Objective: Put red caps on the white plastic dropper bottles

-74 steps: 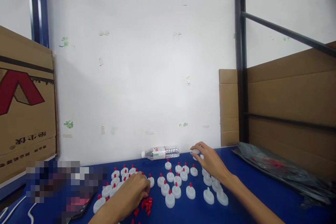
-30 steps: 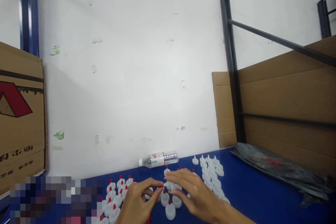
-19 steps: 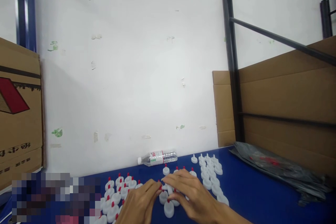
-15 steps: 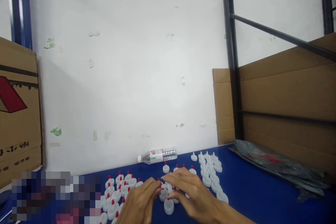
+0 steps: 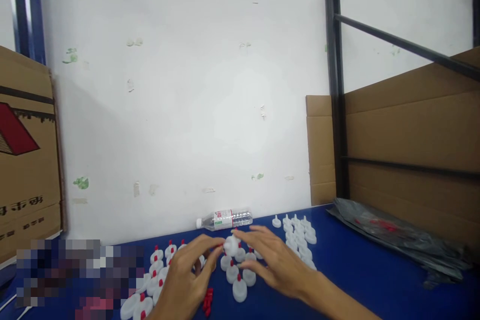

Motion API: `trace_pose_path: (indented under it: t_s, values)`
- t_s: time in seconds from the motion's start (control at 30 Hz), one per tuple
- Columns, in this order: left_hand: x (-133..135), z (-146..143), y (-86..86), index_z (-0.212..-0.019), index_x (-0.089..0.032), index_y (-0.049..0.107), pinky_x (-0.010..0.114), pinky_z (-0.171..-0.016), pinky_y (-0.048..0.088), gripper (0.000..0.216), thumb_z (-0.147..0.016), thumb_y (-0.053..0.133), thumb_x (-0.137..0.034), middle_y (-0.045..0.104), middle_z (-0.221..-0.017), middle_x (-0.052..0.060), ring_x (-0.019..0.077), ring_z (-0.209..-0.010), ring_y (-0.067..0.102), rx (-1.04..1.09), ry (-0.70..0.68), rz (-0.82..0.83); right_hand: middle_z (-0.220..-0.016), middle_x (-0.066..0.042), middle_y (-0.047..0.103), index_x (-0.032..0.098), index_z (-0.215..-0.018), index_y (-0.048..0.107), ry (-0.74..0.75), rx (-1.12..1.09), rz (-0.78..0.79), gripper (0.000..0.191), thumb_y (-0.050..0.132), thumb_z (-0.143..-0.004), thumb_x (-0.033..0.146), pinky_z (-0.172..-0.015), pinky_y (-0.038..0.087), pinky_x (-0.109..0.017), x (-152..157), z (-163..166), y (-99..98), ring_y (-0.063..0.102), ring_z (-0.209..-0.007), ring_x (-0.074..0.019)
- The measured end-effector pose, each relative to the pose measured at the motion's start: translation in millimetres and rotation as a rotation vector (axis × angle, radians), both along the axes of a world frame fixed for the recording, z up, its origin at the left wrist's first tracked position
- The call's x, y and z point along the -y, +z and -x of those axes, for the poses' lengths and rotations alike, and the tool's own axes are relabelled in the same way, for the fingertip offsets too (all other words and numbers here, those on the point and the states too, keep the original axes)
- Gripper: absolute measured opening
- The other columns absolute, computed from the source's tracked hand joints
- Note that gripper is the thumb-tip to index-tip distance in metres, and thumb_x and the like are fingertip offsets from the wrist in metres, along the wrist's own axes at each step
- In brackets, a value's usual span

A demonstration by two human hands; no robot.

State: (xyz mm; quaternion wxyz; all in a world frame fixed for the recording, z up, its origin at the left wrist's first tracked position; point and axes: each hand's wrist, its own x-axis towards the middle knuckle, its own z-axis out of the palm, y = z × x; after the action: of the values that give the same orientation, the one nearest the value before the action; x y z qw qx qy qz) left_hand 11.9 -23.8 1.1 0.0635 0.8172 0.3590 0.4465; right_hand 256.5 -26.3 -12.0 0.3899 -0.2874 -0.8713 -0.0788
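My left hand (image 5: 187, 272) pinches a white nozzle cap (image 5: 231, 246) by its red tip, thumb and forefinger together, with the cap's round base turned to the right. Close on its right is my right hand (image 5: 272, 262), thumb and fingers spread apart; a forefinger end is near the cap, and whether it touches I cannot tell. Under the hands stand several white caps with red tips, the nearest white cap (image 5: 239, 290) upright in front. Several loose red tips (image 5: 207, 302) lie beside my left hand, partly hidden by it.
More red-tipped caps (image 5: 153, 285) are grouped at left. White caps without red tips (image 5: 300, 240) stand in rows at right. A water bottle (image 5: 225, 219) lies by the wall. A grey plastic bag (image 5: 393, 235) rests at the right, near cardboard (image 5: 408, 135) and a metal rack (image 5: 335, 110).
The cap has risen and turned, its base now facing right. My right fingers have spread away from it. My left hand has shifted slightly left, uncovering loose red tips on the table.
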Motion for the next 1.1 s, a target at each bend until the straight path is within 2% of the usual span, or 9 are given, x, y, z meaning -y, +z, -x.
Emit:
trace_pose_path:
  t_s: [0.13, 0.23, 0.37, 0.47, 0.67, 0.87, 1.0, 1.1]
  values:
    - [-11.5, 16.1, 7.7, -0.1, -0.026, 0.069, 0.028, -0.069, 0.047, 0.027, -0.101, 0.043, -0.036, 0.07, -0.094, 0.002, 0.0195, -0.082, 0.064, -0.287, 0.112, -0.009, -0.126, -0.007, 0.068, 0.026, -0.133, 0.057, -0.217, -0.106, 0.013, 0.031, 0.041, -0.107, 0.032, -0.113, 0.039, -0.05, -15.6, -27.7, 10.7, 0.059, -0.121, -0.0255]
    - [-20.3, 23.8, 1.4, -0.091, -0.024, 0.067, 0.032, -0.072, 0.044, 0.029, -0.1, 0.041, -0.03, 0.068, -0.093, 0.004, 0.0239, -0.092, 0.061, -0.503, 0.113, 0.007, -0.124, -0.008, 0.067, 0.025, -0.127, 0.061, -0.376, -0.198, 0.065, 0.035, 0.034, -0.108, 0.037, -0.108, 0.043, -0.048, -32.7, -53.2, 12.4, 0.059, -0.119, -0.0258]
    - [-26.6, 24.6, -10.9, -0.089, -0.023, 0.066, 0.034, -0.076, 0.043, 0.029, -0.1, 0.04, -0.027, 0.067, -0.09, 0.006, 0.0245, -0.091, 0.058, -0.606, 0.093, 0.031, -0.123, -0.007, 0.067, 0.025, -0.13, 0.06, -0.515, -0.143, 0.198, 0.045, 0.024, -0.109, 0.043, -0.106, 0.043, -0.046, -56.3, -82.0, 3.0, 0.059, -0.119, -0.0257]
    - [-27.1, 21.7, -13.3, -0.091, -0.022, 0.066, 0.035, -0.077, 0.043, 0.03, -0.1, 0.037, -0.024, 0.067, -0.092, 0.007, 0.0245, -0.09, 0.059, -0.659, 0.086, 0.059, -0.124, -0.008, 0.068, 0.023, -0.124, 0.065, -0.545, -0.085, 0.263, 0.05, 0.022, -0.108, 0.045, -0.108, 0.041, -0.049, -70.6, -96.7, -10.3, 0.058, -0.122, -0.0278]
    - [-24.1, 16.0, -8.5, -0.095, -0.021, 0.069, 0.035, -0.076, 0.044, 0.033, -0.1, 0.036, -0.02, 0.069, -0.096, 0.008, 0.0278, -0.097, 0.06, -0.768, 0.13, 0.132, -0.148, -0.008, 0.052, 0.025, -0.141, 0.056, -0.601, 0.005, 0.409, 0.057, 0.023, -0.106, 0.056, -0.116, 0.021, -0.063, -82.9, -106.3, -33.3, 0.035, -0.143, -0.0331]
    - [-27.6, 20.6, -13.6, -0.111, -0.023, 0.067, 0.036, -0.082, 0.044, 0.032, -0.102, 0.037, -0.024, 0.07, -0.105, 0.008, 0.0287, -0.103, 0.062, -0.718, 0.109, 0.126, -0.152, -0.006, 0.047, 0.027, -0.147, 0.051, -0.606, 0.1, 0.53, 0.066, 0.021, -0.102, 0.065, -0.12, 0.014, -0.06, -86.5, -102.6, -37.6, 0.026, -0.148, -0.0327]
    - [-28.2, 25.8, -4.4, -0.096, -0.023, 0.07, 0.036, -0.077, 0.043, 0.033, -0.102, 0.038, -0.028, 0.071, -0.093, 0.008, 0.0279, -0.091, 0.065, -0.681, 0.199, 0.128, -0.151, -0.005, 0.048, 0.026, -0.145, 0.053, -0.604, 0.143, 0.597, 0.069, 0.018, -0.102, 0.066, -0.12, 0.011, -0.062, -88.0, -102.3, -36.8, 0.024, -0.148, -0.0348]
    - [-26.0, 32.3, 7.0, -0.083, -0.023, 0.071, 0.033, -0.075, 0.042, 0.026, -0.095, 0.048, -0.024, 0.071, -0.087, 0.006, 0.0262, -0.087, 0.066, -0.681, 0.233, 0.201, -0.151, -0.006, 0.049, 0.024, -0.143, 0.056, -0.59, 0.163, 0.632, 0.071, 0.015, -0.102, 0.065, -0.119, 0.008, -0.065, -88.4, -102.5, -36.9, 0.022, -0.149, -0.0367]
